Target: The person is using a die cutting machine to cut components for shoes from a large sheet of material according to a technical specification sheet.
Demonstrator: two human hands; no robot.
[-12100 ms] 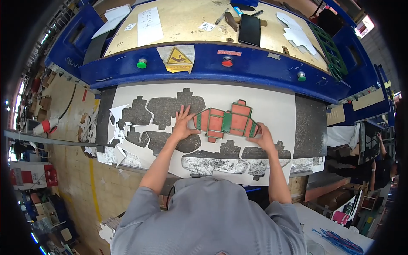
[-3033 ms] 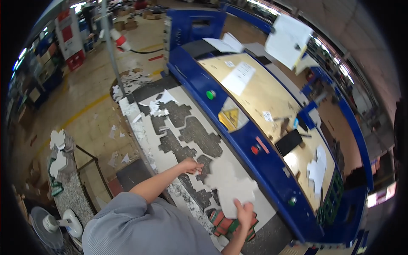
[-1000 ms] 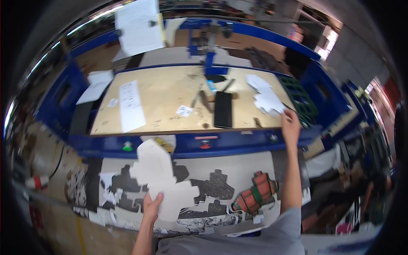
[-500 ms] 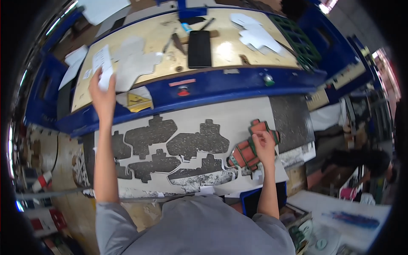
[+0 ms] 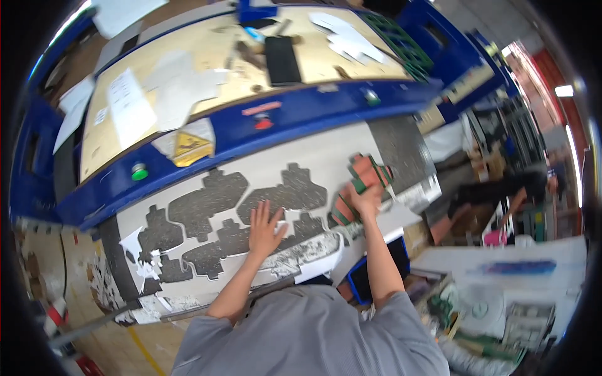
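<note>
A red, shaped cutting die [image 5: 367,170] with green bands and edges lies tilted at the right part of a pale grey sheet [image 5: 276,156]. My right hand [image 5: 367,202] is closed on its near side; some fingertips are hidden. Several shaped openings in the sheet show a dark, scratched board [image 5: 401,150] beneath. My left hand [image 5: 266,230] rests palm down with spread fingers over the middle of the sheet, holding nothing. Ragged white scraps [image 5: 148,264] lie at the sheet's left end.
Beyond the sheet runs a blue machine beam [image 5: 232,124] with a red button [image 5: 263,121] and green buttons. On the pale board behind it lie a black phone-like slab [image 5: 282,61], a written white paper [image 5: 130,108] and grey cut pieces [image 5: 182,88]. A person's arm [image 5: 517,203] shows at far right.
My left hand has let go of the white paper on the far board and come down onto the sheet. My right hand stays at the die. The view has turned.
</note>
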